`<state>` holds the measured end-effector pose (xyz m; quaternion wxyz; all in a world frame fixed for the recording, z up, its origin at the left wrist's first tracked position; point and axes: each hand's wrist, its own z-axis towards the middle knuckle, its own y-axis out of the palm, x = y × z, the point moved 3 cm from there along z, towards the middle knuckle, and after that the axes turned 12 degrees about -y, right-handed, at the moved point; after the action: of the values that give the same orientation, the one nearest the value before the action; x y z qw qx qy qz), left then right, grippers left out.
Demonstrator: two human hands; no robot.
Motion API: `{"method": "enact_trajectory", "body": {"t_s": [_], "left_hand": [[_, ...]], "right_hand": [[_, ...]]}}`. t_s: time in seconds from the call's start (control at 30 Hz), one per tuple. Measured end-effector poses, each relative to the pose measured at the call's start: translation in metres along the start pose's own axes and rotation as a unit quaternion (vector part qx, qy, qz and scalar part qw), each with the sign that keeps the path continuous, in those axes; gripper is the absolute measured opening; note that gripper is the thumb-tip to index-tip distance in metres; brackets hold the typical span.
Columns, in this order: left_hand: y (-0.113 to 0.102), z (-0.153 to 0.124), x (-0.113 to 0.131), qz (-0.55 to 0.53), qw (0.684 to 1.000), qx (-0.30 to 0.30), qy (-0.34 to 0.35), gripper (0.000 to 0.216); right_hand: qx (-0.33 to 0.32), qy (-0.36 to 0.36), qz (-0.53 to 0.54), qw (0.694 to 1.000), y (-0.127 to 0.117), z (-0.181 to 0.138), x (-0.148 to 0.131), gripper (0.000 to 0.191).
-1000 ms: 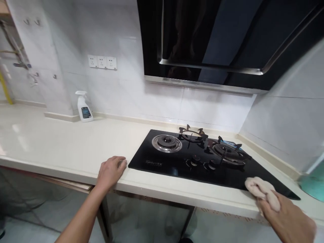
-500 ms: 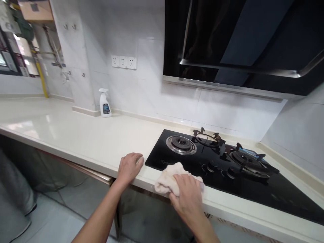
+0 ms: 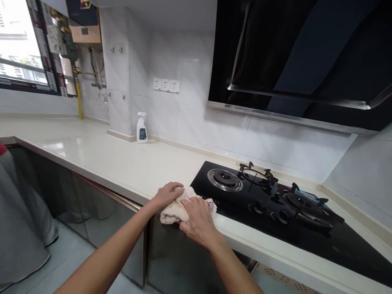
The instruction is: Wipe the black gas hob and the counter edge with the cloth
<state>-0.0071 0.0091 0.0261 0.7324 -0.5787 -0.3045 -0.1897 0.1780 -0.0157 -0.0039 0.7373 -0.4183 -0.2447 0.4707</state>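
Note:
A folded white cloth [image 3: 175, 213] lies over the front edge of the counter, at the near left corner of the black gas hob [image 3: 232, 204]. My right hand [image 3: 198, 216] presses on the cloth with its fingers wrapped over the top. At the cloth's upper left side, my left hand [image 3: 168, 194] has its fingers bent onto the fabric; the fingertips are partly hidden. Both hands are close together. One burner [image 3: 225, 179] on the hob's left has no pan support on it.
A white spray bottle [image 3: 142, 128] stands by the wall. Loose pan support [image 3: 255, 175] sits at the hob's back. The range hood [image 3: 290, 61] overhangs the hob. A person's grey garment [image 3: 23, 220] shows at far left. Cream counter [image 3: 101, 151] runs leftward.
My right hand has slid the cloth left, off the hob's front toward the counter edge. My left hand has gone from the bare counter onto the cloth. The view has turned left.

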Motion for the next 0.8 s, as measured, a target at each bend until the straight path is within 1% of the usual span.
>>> {"method": "enact_trajectory", "body": {"t_s": [0.07, 0.13, 0.17, 0.2, 0.23, 0.3, 0.33, 0.37, 0.43, 0.5, 0.57, 0.67, 0.73, 0.8], "left_hand": [[0.001, -0.012, 0.010, 0.000, 0.999, -0.014, 0.047, 0.054], [0.008, -0.026, 0.019, 0.014, 0.995, -0.034, 0.093, 0.060], [0.014, -0.033, 0.021, 0.027, 0.993, -0.044, 0.108, 0.065], [0.020, -0.039, 0.022, 0.042, 0.991, -0.054, 0.118, 0.071], [0.026, -0.044, 0.022, 0.056, 0.989, -0.061, 0.123, 0.079], [0.036, -0.051, 0.020, 0.092, 0.985, -0.069, 0.126, 0.093], [0.040, -0.053, 0.019, 0.115, 0.983, -0.070, 0.125, 0.098], [0.043, -0.055, 0.019, 0.140, 0.980, -0.069, 0.123, 0.102], [0.049, -0.059, 0.021, 0.187, 0.973, -0.059, 0.119, 0.107], [0.055, -0.063, 0.029, 0.212, 0.969, -0.048, 0.117, 0.110], [0.065, -0.069, 0.044, 0.213, 0.967, -0.045, 0.133, 0.111], [0.091, -0.080, 0.076, 0.198, 0.958, -0.068, 0.194, 0.102], [0.112, -0.084, 0.098, 0.199, 0.946, -0.089, 0.240, 0.096], [0.130, -0.084, 0.116, 0.203, 0.936, -0.094, 0.270, 0.096]], "right_hand": [[0.048, -0.014, 0.045, 0.998, 0.001, -0.006, 0.004, 0.065], [0.110, -0.020, 0.105, 0.988, 0.000, -0.011, 0.008, 0.069], [0.130, -0.020, 0.134, 0.982, -0.001, -0.014, 0.010, 0.071], [0.133, -0.021, 0.158, 0.978, -0.003, -0.017, 0.011, 0.073], [0.118, -0.024, 0.175, 0.977, -0.006, -0.020, 0.013, 0.076], [0.057, -0.029, 0.185, 0.981, -0.013, -0.032, 0.021, 0.077], [0.030, -0.028, 0.176, 0.984, -0.018, -0.040, 0.028, 0.076], [0.015, -0.022, 0.157, 0.987, -0.024, -0.051, 0.038, 0.073], [0.033, 0.011, 0.101, 0.994, -0.039, -0.077, 0.065, 0.058], [0.082, 0.064, 0.034, 0.994, -0.054, -0.106, 0.097, 0.041], [0.111, 0.123, -0.003, 0.986, -0.063, -0.135, 0.127, 0.042], [0.114, 0.179, -0.007, 0.977, -0.063, -0.167, 0.159, 0.048], [0.101, 0.181, -0.002, 0.978, -0.055, -0.181, 0.170, 0.047], [0.087, 0.161, 0.000, 0.983, -0.046, -0.188, 0.176, 0.045]]}}
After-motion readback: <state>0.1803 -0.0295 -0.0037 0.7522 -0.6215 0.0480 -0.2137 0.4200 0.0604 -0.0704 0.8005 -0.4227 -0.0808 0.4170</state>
